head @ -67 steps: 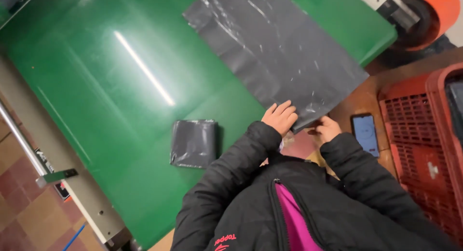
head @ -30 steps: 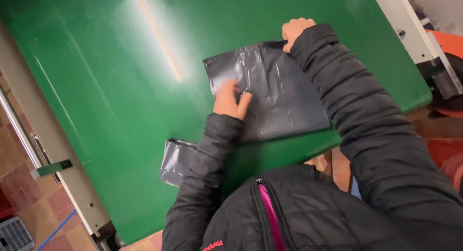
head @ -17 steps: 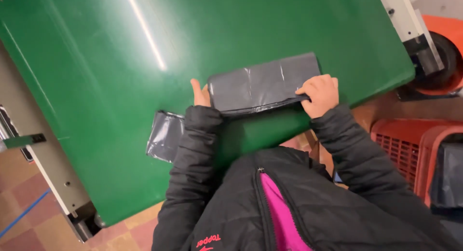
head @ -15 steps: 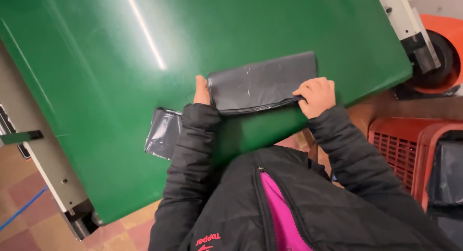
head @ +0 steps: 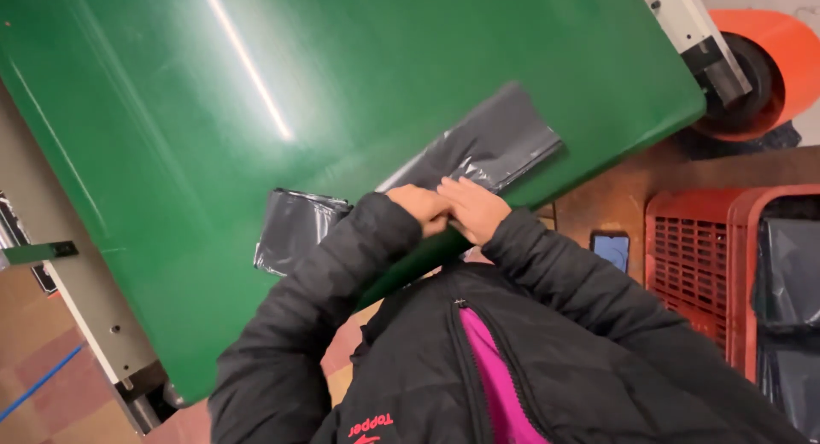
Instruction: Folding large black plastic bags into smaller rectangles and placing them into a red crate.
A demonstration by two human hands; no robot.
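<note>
A dark grey plastic bag (head: pixel 491 143), folded into a narrow strip, lies slanted on the green table (head: pixel 256 85) near its front edge. My left hand (head: pixel 418 207) and my right hand (head: pixel 475 207) meet side by side at the strip's near end, fingers curled on the plastic. Black jacket sleeves cover both arms and hide the strip's near end. A second grey bag (head: pixel 295 228), folded into a small square, lies flat on the table just left of my left sleeve.
A red plastic crate (head: pixel 709 265) holding dark bags (head: pixel 786 307) stands on the floor at the right. A phone (head: pixel 610 248) lies beside it. An orange roll on a machine frame (head: pixel 760 60) sits beyond the table's right end. A metal table frame (head: pixel 77 307) runs along the left.
The bag went from a spread sheet to a folded strip. My hands, half a second ago at the strip's two ends, have come together at its near end, and the strip has turned slantwise.
</note>
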